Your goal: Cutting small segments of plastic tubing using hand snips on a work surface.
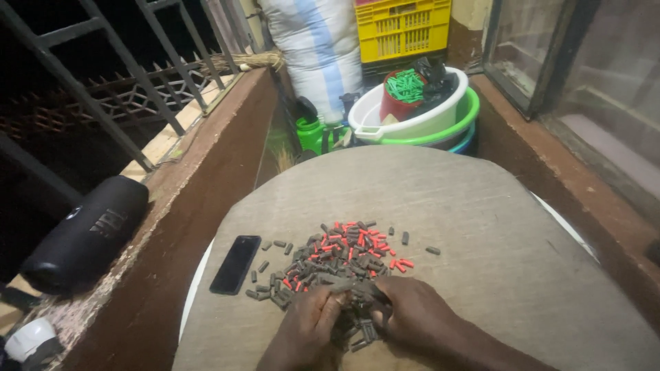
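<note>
head view: left hand [306,328] and right hand [412,312] – both curled, pinching one grey piece [352,287] between them – at the near edge of the pile [340,257] (fingertips hidden) on the table [481,227].

Black phone [235,264], black speaker [86,233], yellow crate [402,29], stacked basins [419,124].

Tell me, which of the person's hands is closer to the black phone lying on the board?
Left. The left hand rests on the near edge of the pile of grey and red pieces, just right of and below the phone; the right hand lies farther right, beyond the left.
</note>
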